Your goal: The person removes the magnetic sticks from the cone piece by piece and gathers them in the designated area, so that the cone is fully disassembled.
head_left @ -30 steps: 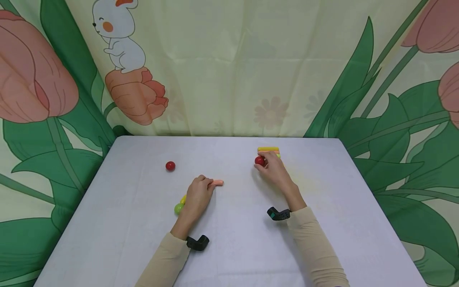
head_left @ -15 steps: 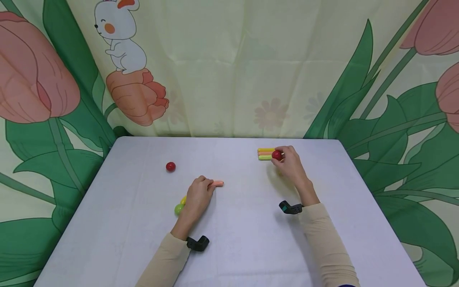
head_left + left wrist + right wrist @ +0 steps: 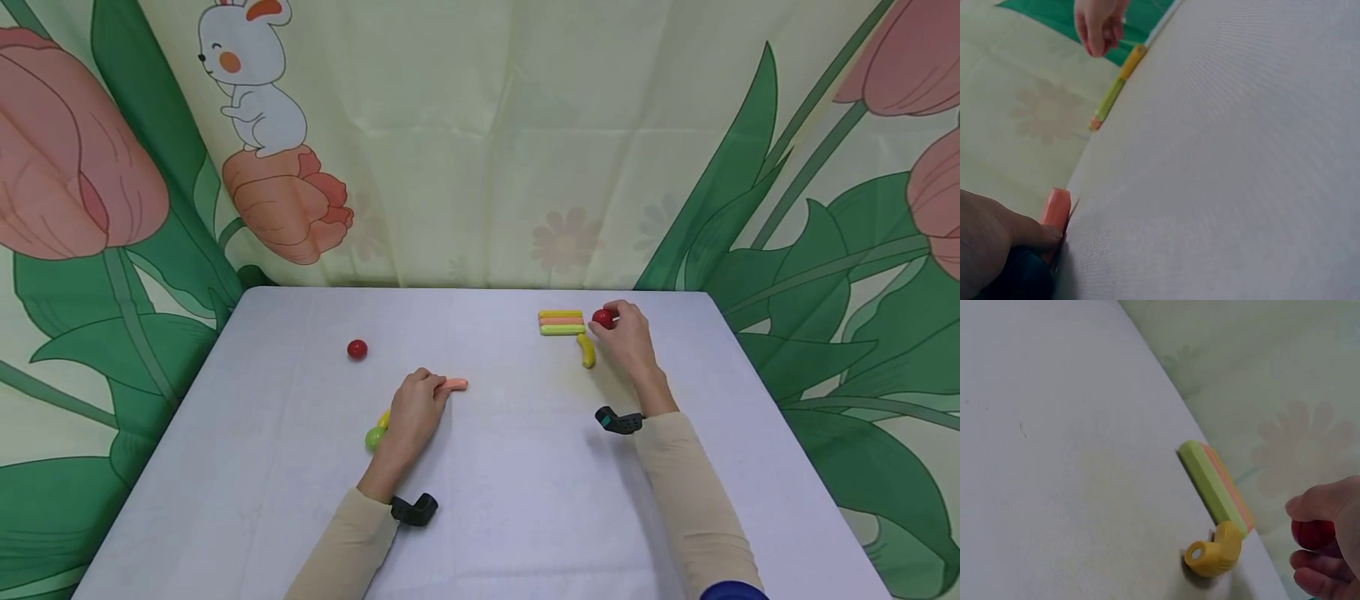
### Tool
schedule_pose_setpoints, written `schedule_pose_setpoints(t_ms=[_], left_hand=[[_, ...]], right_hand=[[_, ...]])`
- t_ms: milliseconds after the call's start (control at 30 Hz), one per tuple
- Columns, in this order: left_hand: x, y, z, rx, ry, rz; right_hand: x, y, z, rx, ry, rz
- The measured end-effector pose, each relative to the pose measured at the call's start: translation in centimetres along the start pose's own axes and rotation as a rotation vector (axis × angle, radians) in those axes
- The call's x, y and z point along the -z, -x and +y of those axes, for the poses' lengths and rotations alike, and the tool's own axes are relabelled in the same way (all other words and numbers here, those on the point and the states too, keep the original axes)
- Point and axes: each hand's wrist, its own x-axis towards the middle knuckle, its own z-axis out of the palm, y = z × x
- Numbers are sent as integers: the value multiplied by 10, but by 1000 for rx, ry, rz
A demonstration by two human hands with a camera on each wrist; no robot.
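My right hand [image 3: 628, 340] pinches a small red ball [image 3: 602, 318] between thumb and fingers, just right of three sticks lying side by side: a yellow stick [image 3: 560, 314], an orange-pink stick [image 3: 561, 322] and a light green stick [image 3: 562, 330]. Below their right end lies a curved yellow piece [image 3: 1216, 551] with a hole in its end. On the left half of the table, my left hand [image 3: 415, 410] pinches a salmon-pink stick [image 3: 1056, 209], whose free end points right. Partly hidden behind that hand are a green ball [image 3: 373, 438] and a yellow piece [image 3: 384, 418].
A second red ball [image 3: 357, 349] sits at the back left of the white-covered table [image 3: 495, 500]. Behind the far edge hangs a printed curtain [image 3: 450, 167] with a rabbit and tulips. Something dark blue and round [image 3: 733, 591] shows at the bottom edge, by the right sleeve.
My right hand has carried the red ball rightward past the sticks, bringing the curved yellow piece into view. The left hand stays where it was on the salmon-pink stick.
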Motion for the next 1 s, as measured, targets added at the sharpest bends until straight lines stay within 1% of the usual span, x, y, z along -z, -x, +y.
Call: schedule_pose_setpoints(t_ms=[133,267,467,567,767,1000], left_hand=[[0,1,0,1,3,3],[0,1,0,8,3,-1],[-1,0,-1,15,0,-8],[-1,0,0,8,7,-1],[-1,0,0,0,6,9],[-1,0,1,21,3,0]], right_hand=[[-2,-5,10,-64,-1,-7],[-4,-8,21,-125,-26,-21],[-12,-12,30,-191,-45,-17],[-15,-14,33,-198,-42,-2],[-20,-14,34,-183,-31,10],[-24,-13,35,-174,-26,11]])
